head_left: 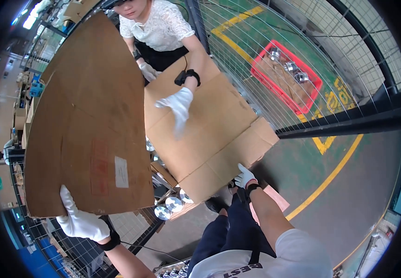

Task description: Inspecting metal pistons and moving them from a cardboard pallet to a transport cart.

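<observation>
My left hand (pixel 82 223), in a white glove, grips the lower edge of a large brown cardboard sheet (pixel 91 102), thumb on its face. The sheet stands tilted and bears a white label (pixel 121 172) and a faded red stamp. In my right hand (pixel 245 177), also gloved, is the near edge of a second, creased cardboard sheet (pixel 205 139); part of its fingers is hidden by the board. Across from me a person's gloved hand (pixel 178 109) hovers over this second sheet, smeared by motion. That person's other hand (pixel 149 72) is by the first sheet's edge.
Shiny round metal parts (pixel 173 204) lie below the sheets. Wire mesh fencing (pixel 237 69) stands along the right side, with a red crate (pixel 309 99) of metal parts and cardboard behind it. A pink board (pixel 274 200) lies near my feet on the floor.
</observation>
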A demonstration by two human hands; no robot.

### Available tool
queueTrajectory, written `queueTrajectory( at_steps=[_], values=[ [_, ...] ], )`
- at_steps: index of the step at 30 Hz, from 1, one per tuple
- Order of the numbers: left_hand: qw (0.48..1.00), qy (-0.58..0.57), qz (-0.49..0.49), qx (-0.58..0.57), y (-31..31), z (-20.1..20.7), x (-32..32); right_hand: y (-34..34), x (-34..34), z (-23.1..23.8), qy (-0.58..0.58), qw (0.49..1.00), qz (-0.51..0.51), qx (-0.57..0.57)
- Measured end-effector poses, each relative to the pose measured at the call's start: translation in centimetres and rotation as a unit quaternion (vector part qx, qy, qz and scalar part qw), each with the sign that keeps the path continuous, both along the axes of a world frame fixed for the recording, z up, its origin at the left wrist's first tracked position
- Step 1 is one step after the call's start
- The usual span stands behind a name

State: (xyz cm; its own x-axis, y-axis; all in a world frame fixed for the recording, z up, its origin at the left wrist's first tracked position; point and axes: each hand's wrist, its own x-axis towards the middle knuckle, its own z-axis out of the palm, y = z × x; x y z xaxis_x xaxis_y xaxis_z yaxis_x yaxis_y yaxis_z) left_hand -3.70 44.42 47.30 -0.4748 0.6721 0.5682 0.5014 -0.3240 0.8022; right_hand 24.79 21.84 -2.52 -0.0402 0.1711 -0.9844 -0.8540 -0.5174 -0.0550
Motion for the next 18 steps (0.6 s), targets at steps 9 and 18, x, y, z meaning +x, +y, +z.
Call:
queueTrajectory(
  at_steps=[9, 18],
  values=[
    [0.974, 0.223, 0.042, -0.030, -3.9, -2.6, -0.9, -0.6, 0.0, -1.8, -0.013, 1.000, 0.010, 0.006],
    [0.869, 0.466, -0.154, -0.058, -6.6, -6.8, 3.8, -0.3, 0.7, -1.4, -0.014, 1.000, -0.009, 0.001]
  ],
)
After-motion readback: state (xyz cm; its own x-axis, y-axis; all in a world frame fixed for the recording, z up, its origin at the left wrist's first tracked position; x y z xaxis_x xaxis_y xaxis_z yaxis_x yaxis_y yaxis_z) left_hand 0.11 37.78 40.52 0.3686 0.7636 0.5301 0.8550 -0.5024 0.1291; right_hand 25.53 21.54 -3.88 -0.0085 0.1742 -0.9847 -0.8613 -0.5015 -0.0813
